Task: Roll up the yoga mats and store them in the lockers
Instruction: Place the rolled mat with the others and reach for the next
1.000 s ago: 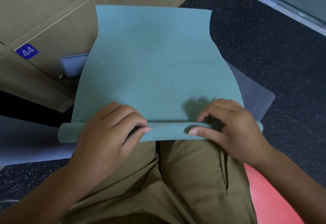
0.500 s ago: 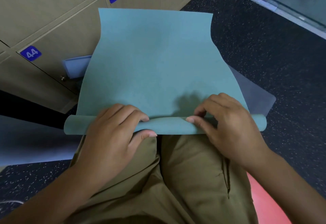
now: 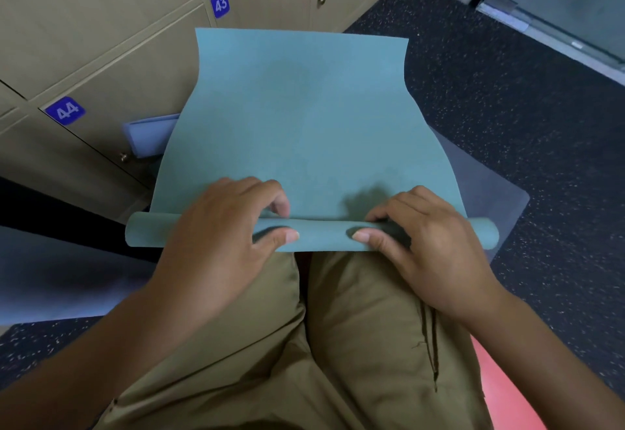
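A: Report the position of the teal yoga mat (image 3: 304, 132).

B: It lies flat on the dark speckled floor (image 3: 507, 108), extending away from the person toward the lockers (image 3: 101, 40). Its near end is wound into a narrow roll (image 3: 321, 231) lying just beyond the knees of the khaki trousers (image 3: 321, 345).

A: State of each grip?

B: The left hand (image 3: 220, 237) holds the roll left of centre, fingers curled over the top, thumb on the near face. The right hand (image 3: 429, 247) holds it right of centre in the same manner.

A: Surroundings and obstructions?

B: A grey mat (image 3: 483, 186) lies under the teal one, showing at the right edge. A blue-violet mat (image 3: 148, 135) rests against the locker fronts labelled 43 (image 3: 220, 4) and 44 (image 3: 65, 110), partly covered by the teal mat. A red mat (image 3: 507, 389) shows beside the right leg.
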A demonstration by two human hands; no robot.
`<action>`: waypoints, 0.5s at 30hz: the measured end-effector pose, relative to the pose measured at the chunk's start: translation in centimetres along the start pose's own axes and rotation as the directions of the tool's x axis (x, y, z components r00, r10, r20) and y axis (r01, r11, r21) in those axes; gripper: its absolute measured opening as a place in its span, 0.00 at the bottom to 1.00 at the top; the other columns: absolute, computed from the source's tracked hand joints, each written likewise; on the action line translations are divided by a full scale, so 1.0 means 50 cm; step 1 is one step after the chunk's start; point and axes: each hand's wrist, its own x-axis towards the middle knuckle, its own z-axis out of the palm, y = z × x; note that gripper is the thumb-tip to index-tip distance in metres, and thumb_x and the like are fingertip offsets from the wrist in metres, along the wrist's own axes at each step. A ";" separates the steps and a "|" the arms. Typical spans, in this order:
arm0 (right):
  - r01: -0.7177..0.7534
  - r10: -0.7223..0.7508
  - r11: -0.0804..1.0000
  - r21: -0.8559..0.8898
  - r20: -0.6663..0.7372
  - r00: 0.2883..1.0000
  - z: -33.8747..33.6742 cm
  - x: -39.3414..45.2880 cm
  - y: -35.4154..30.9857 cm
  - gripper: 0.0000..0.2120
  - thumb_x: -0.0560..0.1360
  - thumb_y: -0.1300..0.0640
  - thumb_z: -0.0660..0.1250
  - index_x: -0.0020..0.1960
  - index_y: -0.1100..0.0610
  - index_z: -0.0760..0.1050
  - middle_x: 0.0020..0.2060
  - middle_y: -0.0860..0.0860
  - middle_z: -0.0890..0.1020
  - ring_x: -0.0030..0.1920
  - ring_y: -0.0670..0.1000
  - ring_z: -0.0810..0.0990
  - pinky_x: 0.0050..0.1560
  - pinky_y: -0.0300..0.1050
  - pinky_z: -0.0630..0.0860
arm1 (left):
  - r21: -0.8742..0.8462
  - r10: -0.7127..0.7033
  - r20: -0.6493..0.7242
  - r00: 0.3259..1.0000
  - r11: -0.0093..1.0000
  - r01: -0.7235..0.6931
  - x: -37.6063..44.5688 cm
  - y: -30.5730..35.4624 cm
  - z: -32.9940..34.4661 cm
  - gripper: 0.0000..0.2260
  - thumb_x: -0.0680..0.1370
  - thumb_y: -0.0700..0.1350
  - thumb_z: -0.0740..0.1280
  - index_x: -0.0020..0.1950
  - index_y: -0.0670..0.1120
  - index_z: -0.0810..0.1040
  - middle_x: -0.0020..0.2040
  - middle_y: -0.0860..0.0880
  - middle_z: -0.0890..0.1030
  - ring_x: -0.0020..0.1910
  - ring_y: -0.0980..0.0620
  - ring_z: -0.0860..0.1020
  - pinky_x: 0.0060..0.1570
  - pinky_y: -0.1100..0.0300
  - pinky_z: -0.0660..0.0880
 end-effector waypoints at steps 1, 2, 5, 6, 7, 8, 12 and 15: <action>-0.031 0.030 0.999 0.020 0.032 0.999 -0.003 0.006 0.000 0.20 0.79 0.36 0.62 0.47 0.52 0.81 0.41 0.44 0.80 0.45 0.49 0.76 0.44 0.45 0.72 | 0.049 0.060 -0.049 0.997 0.997 -0.057 -0.003 0.004 0.003 0.06 0.77 0.53 0.72 0.45 0.54 0.77 0.40 0.59 0.76 0.42 0.54 0.71 0.42 0.61 0.64; -0.078 0.075 0.996 0.046 0.068 0.995 -0.006 0.013 0.001 0.21 0.78 0.34 0.61 0.47 0.49 0.81 0.40 0.43 0.79 0.45 0.46 0.76 0.43 0.44 0.72 | 0.089 0.115 -0.097 0.989 0.990 -0.106 -0.008 0.007 0.006 0.05 0.77 0.51 0.70 0.44 0.52 0.78 0.41 0.58 0.77 0.43 0.52 0.72 0.43 0.59 0.64; -0.247 0.219 0.962 0.120 0.208 0.953 -0.022 0.038 0.006 0.22 0.73 0.27 0.59 0.45 0.43 0.79 0.40 0.42 0.79 0.47 0.42 0.76 0.47 0.47 0.75 | 0.204 0.250 -0.193 0.949 0.956 -0.210 -0.031 0.001 0.028 0.08 0.79 0.50 0.70 0.46 0.46 0.82 0.44 0.52 0.81 0.45 0.46 0.76 0.46 0.53 0.72; -0.278 0.240 0.952 0.130 0.250 0.938 -0.027 0.046 0.007 0.21 0.72 0.27 0.61 0.45 0.43 0.79 0.40 0.42 0.79 0.48 0.42 0.76 0.48 0.48 0.75 | 0.236 0.269 -0.201 0.942 0.947 -0.221 -0.039 -0.003 0.033 0.12 0.79 0.53 0.70 0.48 0.45 0.83 0.47 0.51 0.82 0.47 0.45 0.78 0.47 0.51 0.74; -0.294 0.248 0.947 0.133 0.282 0.927 -0.030 0.052 0.007 0.20 0.72 0.29 0.62 0.44 0.43 0.79 0.40 0.42 0.79 0.48 0.42 0.76 0.49 0.48 0.75 | 0.254 0.274 -0.193 0.942 0.941 -0.222 -0.044 -0.006 0.036 0.17 0.78 0.57 0.71 0.51 0.44 0.84 0.49 0.50 0.83 0.49 0.44 0.80 0.49 0.48 0.76; -0.296 0.247 0.946 0.135 0.295 0.923 -0.031 0.056 0.005 0.18 0.72 0.30 0.63 0.44 0.44 0.79 0.40 0.41 0.79 0.48 0.41 0.75 0.49 0.47 0.74 | 0.260 0.271 -0.173 0.947 0.940 -0.222 -0.048 -0.009 0.039 0.21 0.77 0.61 0.70 0.54 0.43 0.84 0.52 0.49 0.84 0.52 0.44 0.80 0.50 0.47 0.77; -0.175 0.165 0.976 0.132 0.079 0.983 -0.013 0.048 -0.002 0.14 0.75 0.37 0.67 0.45 0.48 0.80 0.41 0.41 0.79 0.46 0.44 0.73 0.48 0.43 0.71 | 0.260 0.267 -0.122 0.956 0.938 -0.229 -0.044 -0.018 0.048 0.23 0.75 0.60 0.72 0.57 0.42 0.84 0.57 0.49 0.84 0.55 0.44 0.81 0.55 0.47 0.77; -0.055 0.061 0.998 0.043 -0.135 0.989 0.008 0.031 -0.014 0.12 0.79 0.45 0.67 0.46 0.54 0.80 0.42 0.46 0.80 0.44 0.50 0.73 0.47 0.46 0.72 | 0.189 0.255 -0.119 0.960 0.955 -0.230 -0.023 -0.035 0.051 0.18 0.76 0.56 0.72 0.57 0.44 0.84 0.55 0.50 0.84 0.54 0.46 0.81 0.56 0.50 0.75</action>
